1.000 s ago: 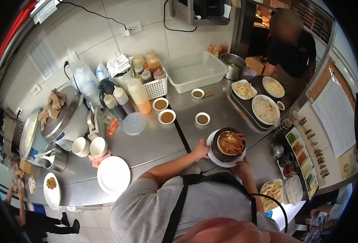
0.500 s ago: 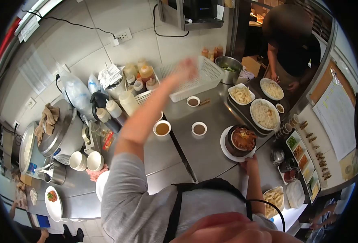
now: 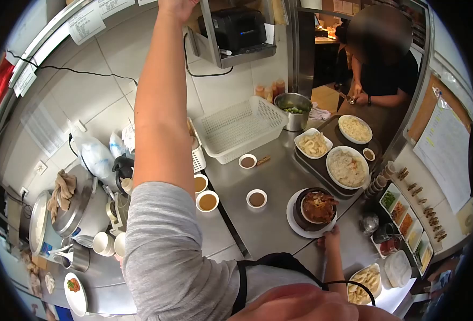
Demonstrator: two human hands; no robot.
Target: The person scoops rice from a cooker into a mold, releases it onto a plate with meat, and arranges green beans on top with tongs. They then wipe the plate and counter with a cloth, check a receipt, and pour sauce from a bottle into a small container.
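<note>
My right hand (image 3: 330, 239) grips the near right rim of a white plate (image 3: 295, 224). On that plate sits a dark stone bowl (image 3: 302, 213) of reddish-brown food. My left arm is stretched up, with my left hand (image 3: 177, 7) at the top edge of the view beside the wall shelf (image 3: 204, 51). Its fingers are mostly cut off, so what it holds, if anything, is hidden. Small white cups of brown sauce (image 3: 256, 199) stand left of the stone bowl. Beyond it, a dark tray (image 3: 322, 160) carries a rice bowl (image 3: 347, 167) and other pale dishes.
A white perforated basket (image 3: 241, 131) and a steel pot (image 3: 295, 119) stand along the back wall. Garnish containers (image 3: 402, 218) line the right side. A co-worker (image 3: 383, 75) stands across the counter, hands together. At left are a large lidded cooker (image 3: 81, 200) and stacked white cups (image 3: 103, 243).
My left hand has risen from over the basket to the shelf height. My right hand stays at the plate. The co-worker's hands have come together, away from the tray.
</note>
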